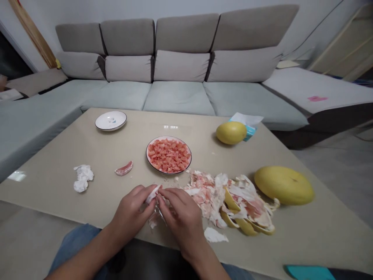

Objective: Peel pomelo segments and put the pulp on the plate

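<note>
Both hands meet over the near edge of a beige table [87,147]. My left hand [132,212] and my right hand [182,216] pinch a pomelo segment [153,194] between them, its white membrane showing at the fingertips. A plate of pink pomelo flesh pieces [169,154] stands just beyond the hands. One loose pink segment [124,168] lies to the left of that plate.
A heap of peel and membrane scraps [233,198] lies right of my hands. Two whole yellow pomelos [284,184] [231,132] rest at the right, with a tissue pack [247,123] behind. An empty white dish [110,120] and crumpled tissue [82,177] sit left. A grey sofa [175,89] wraps around.
</note>
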A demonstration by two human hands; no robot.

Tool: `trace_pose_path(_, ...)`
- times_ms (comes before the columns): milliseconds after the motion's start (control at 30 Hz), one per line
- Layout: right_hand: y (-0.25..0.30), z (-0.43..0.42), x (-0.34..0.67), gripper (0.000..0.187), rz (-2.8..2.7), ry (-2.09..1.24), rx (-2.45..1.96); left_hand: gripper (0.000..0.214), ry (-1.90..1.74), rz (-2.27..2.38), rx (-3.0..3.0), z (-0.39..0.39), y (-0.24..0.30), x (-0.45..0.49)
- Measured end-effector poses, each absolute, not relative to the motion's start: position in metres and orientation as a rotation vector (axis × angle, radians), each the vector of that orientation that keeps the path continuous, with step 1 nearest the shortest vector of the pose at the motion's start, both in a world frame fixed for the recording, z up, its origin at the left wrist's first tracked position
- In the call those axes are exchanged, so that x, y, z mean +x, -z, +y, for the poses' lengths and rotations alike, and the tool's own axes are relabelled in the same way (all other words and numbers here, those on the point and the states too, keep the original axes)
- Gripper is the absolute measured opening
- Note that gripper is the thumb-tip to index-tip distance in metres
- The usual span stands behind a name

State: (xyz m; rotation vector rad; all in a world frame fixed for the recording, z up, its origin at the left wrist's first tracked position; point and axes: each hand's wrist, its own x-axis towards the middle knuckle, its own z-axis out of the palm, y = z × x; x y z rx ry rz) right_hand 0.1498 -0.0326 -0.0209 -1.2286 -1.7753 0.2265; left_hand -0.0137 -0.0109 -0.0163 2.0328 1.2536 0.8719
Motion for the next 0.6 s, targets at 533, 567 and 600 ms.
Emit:
trace_pose_path(533,0.009,-0.030,0.150,0.013,-1.483,-0.675,-1.407,0.032,-0.907,1.205,1.836,-0.014,0.013,-0.007)
trace_pose_path(567,0.007,-0.030,0.150,0.012,-1.412,-0.772,-1.418,0.029,-0.897,1.216,1.790,-0.014,0.012,-0.007)
trace_pose_path(600,0.006,-0.030,0.151,0.011,-1.341,-0.863,-1.423,0.027,-0.888,1.224,1.748,-0.013,0.010,-0.007)
